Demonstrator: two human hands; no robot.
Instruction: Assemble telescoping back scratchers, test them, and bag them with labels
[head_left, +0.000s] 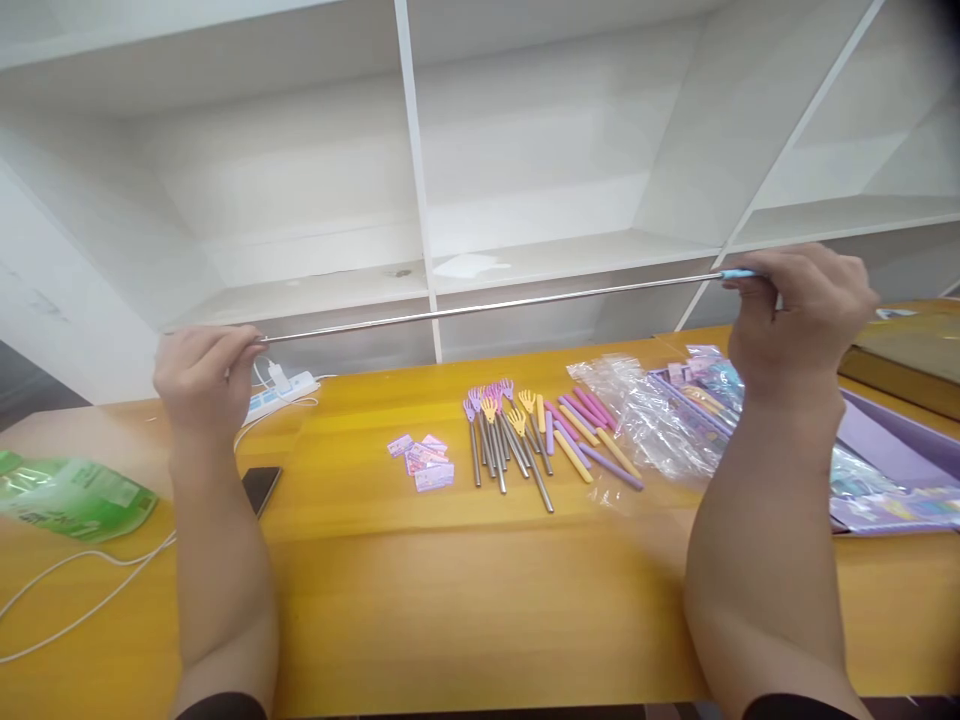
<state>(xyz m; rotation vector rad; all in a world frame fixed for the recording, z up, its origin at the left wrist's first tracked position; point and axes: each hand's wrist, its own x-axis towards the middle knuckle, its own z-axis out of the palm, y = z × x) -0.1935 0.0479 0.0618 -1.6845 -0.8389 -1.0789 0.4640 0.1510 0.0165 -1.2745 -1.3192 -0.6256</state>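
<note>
A long thin metal rod (487, 307) is stretched across the view above the table, rising slightly to the right. My left hand (206, 375) pinches its left end. At the other end, my right hand (802, 310) is closed on a light blue piece (739, 274) joined to the rod. Below, on the wooden table (480, 600), lie several metal sticks with purple, pink and yellow hand-shaped heads (517, 422). Beside them are several purple, pink and yellow tubes (574, 450). Small printed cards (433, 477) lie to their left.
Clear plastic bags (660, 425) and a purple box (892, 440) with packets are at the right. A green bag (82, 498), white cables (97, 605), a power strip (281, 397) and a dark phone (261, 485) are at the left. White shelving (427, 180) stands behind.
</note>
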